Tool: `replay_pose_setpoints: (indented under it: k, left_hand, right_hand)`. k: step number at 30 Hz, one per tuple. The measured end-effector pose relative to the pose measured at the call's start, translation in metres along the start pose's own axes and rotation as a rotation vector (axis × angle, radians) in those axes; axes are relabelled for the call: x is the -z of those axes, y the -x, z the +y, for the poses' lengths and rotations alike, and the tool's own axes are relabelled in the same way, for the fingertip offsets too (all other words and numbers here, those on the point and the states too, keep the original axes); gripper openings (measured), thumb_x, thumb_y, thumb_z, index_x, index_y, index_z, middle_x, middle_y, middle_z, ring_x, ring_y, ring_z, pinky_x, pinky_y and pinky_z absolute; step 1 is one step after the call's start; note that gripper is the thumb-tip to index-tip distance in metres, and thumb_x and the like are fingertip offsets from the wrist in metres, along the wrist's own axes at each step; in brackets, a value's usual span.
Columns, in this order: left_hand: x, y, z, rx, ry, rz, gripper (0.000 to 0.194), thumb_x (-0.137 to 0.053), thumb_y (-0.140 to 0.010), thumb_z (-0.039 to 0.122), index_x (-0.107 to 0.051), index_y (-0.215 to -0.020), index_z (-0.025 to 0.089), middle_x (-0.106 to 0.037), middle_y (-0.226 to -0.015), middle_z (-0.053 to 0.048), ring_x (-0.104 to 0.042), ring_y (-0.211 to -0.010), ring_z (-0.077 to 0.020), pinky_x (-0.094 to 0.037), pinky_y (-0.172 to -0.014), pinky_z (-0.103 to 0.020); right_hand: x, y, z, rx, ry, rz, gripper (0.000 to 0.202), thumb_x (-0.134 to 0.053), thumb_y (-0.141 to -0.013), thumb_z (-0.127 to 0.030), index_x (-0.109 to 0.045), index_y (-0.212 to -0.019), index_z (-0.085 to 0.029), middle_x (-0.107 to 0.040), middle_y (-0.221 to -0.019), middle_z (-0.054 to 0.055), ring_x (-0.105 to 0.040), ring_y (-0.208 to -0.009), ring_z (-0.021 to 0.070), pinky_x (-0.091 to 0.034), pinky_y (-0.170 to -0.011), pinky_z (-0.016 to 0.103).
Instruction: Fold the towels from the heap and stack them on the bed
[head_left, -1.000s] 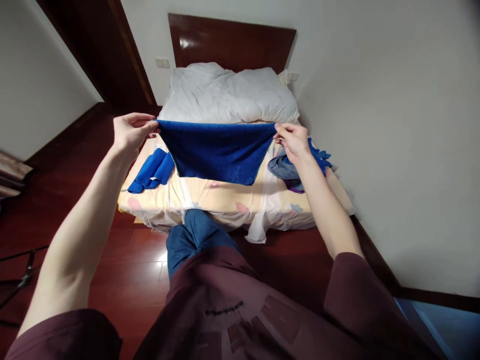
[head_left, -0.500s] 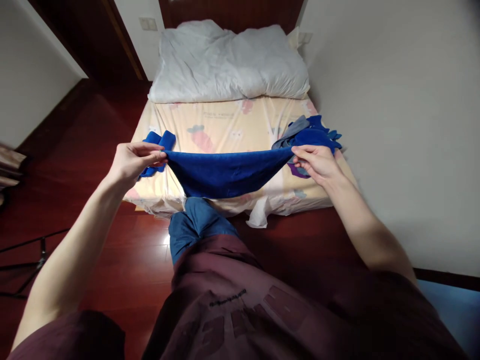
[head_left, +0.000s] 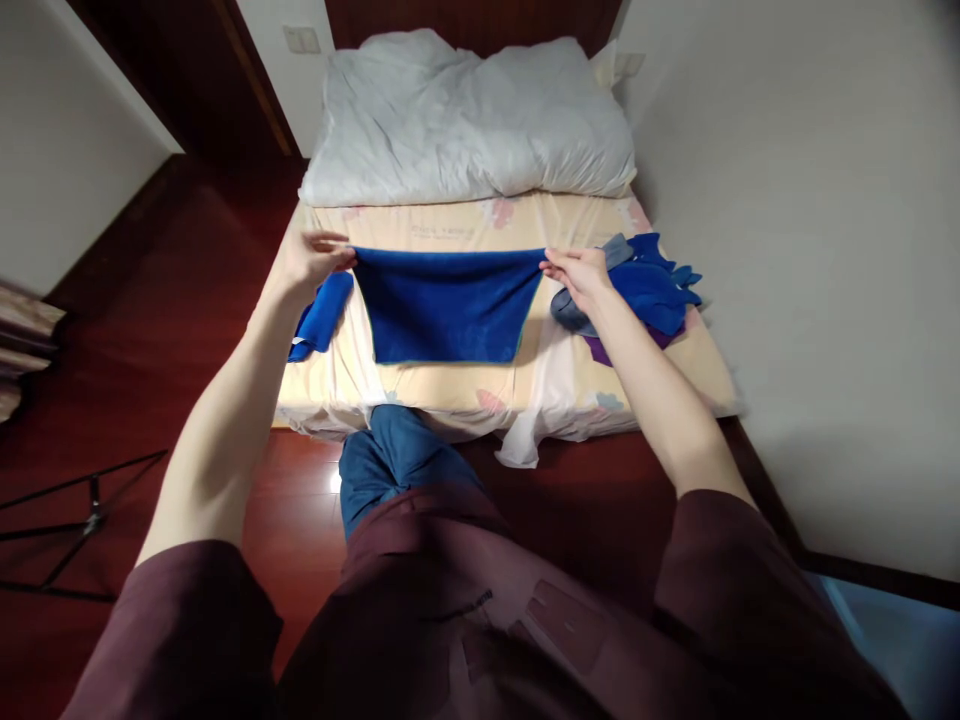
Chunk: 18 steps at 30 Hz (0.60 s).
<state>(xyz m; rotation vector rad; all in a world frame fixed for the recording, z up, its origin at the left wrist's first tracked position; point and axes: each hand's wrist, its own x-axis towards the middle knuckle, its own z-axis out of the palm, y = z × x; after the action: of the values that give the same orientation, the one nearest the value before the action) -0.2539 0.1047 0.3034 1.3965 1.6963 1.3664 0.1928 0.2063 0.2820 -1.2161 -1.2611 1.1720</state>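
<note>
A blue towel is stretched wide above the bed, its near edge hanging at or close to the sheet. My left hand pinches its far left corner. At the far right corner, the fingers of my right hand are closed on the cloth. Folded blue cloths lie on the bed under my left wrist, partly hidden by it. Beyond my right hand sits a loose heap of blue cloths, with a grey cloth and a purple cloth in it.
The bed has a yellow patterned sheet, and a white quilt is piled at its head. White material hangs over the front edge. A black tripod-like stand is on the floor at left. A wall borders the right side.
Both hands have moved forward over the bed and closer together. The towel went with them, and now more of its face shows, spread nearly flat.
</note>
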Motion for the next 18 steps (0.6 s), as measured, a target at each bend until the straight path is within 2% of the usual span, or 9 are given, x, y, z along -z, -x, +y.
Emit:
replay_pose_setpoints:
  k: [2,4,7,9,11,13,16,18]
  left_hand:
    - [0.003,-0.024,0.008,-0.151,-0.075,0.004,0.059,-0.081,-0.091,0.028,-0.058,-0.131,-0.009,-0.077,-0.105,-0.016,-0.075,-0.089,-0.0172,-0.062,-0.093,-0.040]
    - [0.008,-0.034,0.014,-0.288,-0.127,0.017,0.065,-0.077,-0.095,0.035,-0.053,-0.135,-0.011,-0.075,-0.113,-0.017,-0.074,-0.098,-0.0185,-0.060,-0.094,-0.039]
    - [0.014,-0.020,0.004,-0.380,-0.142,0.032,0.072,-0.077,-0.093,0.047,-0.057,-0.133,-0.010,-0.074,-0.112,-0.017,-0.074,-0.100,-0.0214,-0.059,-0.093,-0.040]
    - [0.011,0.004,-0.018,-0.355,-0.180,0.033,0.071,-0.079,-0.091,0.052,-0.063,-0.130,-0.006,-0.076,-0.108,-0.016,-0.074,-0.095,-0.0209,-0.060,-0.091,-0.039]
    - [0.002,0.035,-0.052,-0.285,-0.246,0.034,0.064,-0.081,-0.086,0.053,-0.072,-0.122,0.001,-0.077,-0.101,-0.013,-0.074,-0.093,-0.0215,-0.059,-0.089,-0.037]
    - [-0.013,0.070,-0.095,-0.170,-0.283,0.022,0.055,-0.083,-0.081,0.052,-0.077,-0.114,0.008,-0.078,-0.096,-0.011,-0.075,-0.093,-0.0233,-0.058,-0.085,-0.033]
    - [-0.042,0.123,-0.164,0.079,-0.281,-0.031,0.048,-0.082,-0.076,0.045,-0.077,-0.112,0.013,-0.077,-0.089,-0.009,-0.073,-0.086,-0.0221,-0.056,-0.080,-0.030]
    - [-0.061,0.154,-0.202,0.276,-0.245,-0.072,0.048,-0.083,-0.071,0.040,-0.077,-0.110,0.013,-0.077,-0.086,-0.009,-0.072,-0.083,-0.0225,-0.056,-0.077,-0.030]
  right_hand:
    - [0.000,-0.027,-0.001,0.193,0.048,0.009,0.033,-0.086,-0.086,-0.044,-0.069,-0.087,-0.015,-0.069,-0.080,0.001,-0.073,-0.076,0.0126,-0.064,-0.074,0.025]
    - [0.007,-0.045,0.000,0.381,0.125,0.028,0.039,-0.078,-0.091,-0.055,-0.072,-0.094,-0.016,-0.069,-0.093,0.004,-0.074,-0.085,0.0154,-0.063,-0.076,0.028]
    - [0.026,-0.047,0.016,0.576,0.280,0.059,0.047,-0.070,-0.093,-0.064,-0.075,-0.101,-0.018,-0.066,-0.109,0.008,-0.073,-0.096,0.0196,-0.062,-0.079,0.032]
    - [0.035,-0.033,0.041,0.602,0.361,0.066,0.049,-0.071,-0.091,-0.065,-0.076,-0.102,-0.018,-0.065,-0.109,0.009,-0.071,-0.098,0.0204,-0.061,-0.081,0.033]
    - [0.038,-0.007,0.079,0.531,0.388,0.057,0.046,-0.077,-0.086,-0.063,-0.076,-0.098,-0.018,-0.065,-0.099,0.006,-0.068,-0.091,0.0187,-0.059,-0.080,0.032]
    - [0.033,0.027,0.125,0.374,0.366,0.022,0.042,-0.081,-0.081,-0.057,-0.075,-0.090,-0.017,-0.064,-0.087,0.003,-0.063,-0.080,0.0160,-0.055,-0.075,0.031]
    - [0.016,0.086,0.192,-0.029,0.315,-0.023,0.035,-0.085,-0.072,-0.048,-0.070,-0.074,-0.016,-0.056,-0.067,-0.002,-0.052,-0.067,0.0129,-0.048,-0.067,0.028]
    - [0.006,0.120,0.225,-0.294,0.278,0.014,0.036,-0.087,-0.067,-0.046,-0.065,-0.067,-0.017,-0.046,-0.058,-0.006,-0.045,-0.061,0.0112,-0.042,-0.062,0.026]
